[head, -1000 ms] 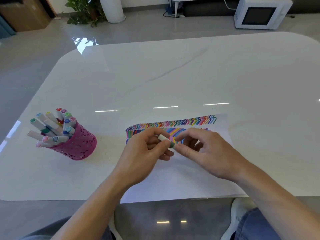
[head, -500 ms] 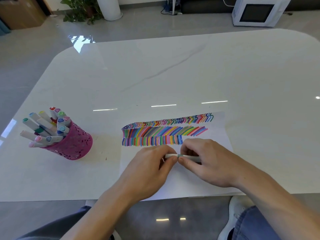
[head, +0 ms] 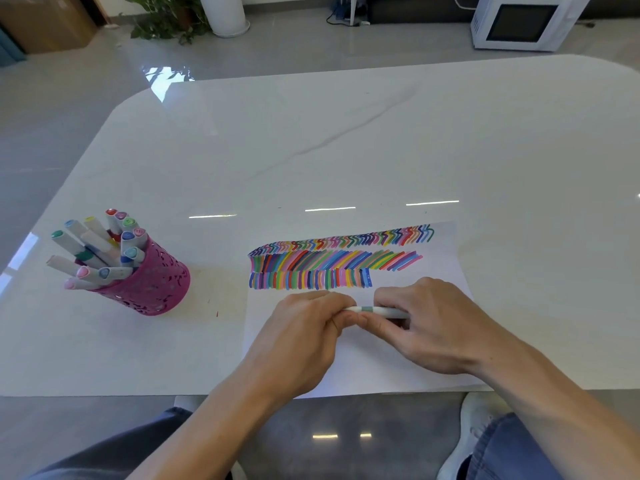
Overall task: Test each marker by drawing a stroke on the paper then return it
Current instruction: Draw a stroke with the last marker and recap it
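Note:
A white marker with a grey-green band (head: pixel 372 309) lies level between my two hands, just above the paper (head: pixel 446 251). My left hand (head: pixel 304 336) pinches its left end and my right hand (head: pixel 427 325) wraps its right part. Whether the cap is on is hidden by my fingers. The paper carries three rows of coloured strokes (head: pixel 332 265) along its far edge. A pink perforated cup (head: pixel 152 285) with several capped markers (head: pixel 100 247) stands on the table to the left.
The white marble table (head: pixel 346 143) stretches far beyond the paper. Its near edge runs just under my wrists. On the floor behind are a microwave (head: pixel 523 22), a potted plant (head: pixel 166 15) and a white column base (head: pixel 225 12).
Both hands have come down from over the stroke rows toward me with the marker, which now lies flatter. The rows of strokes are uncovered.

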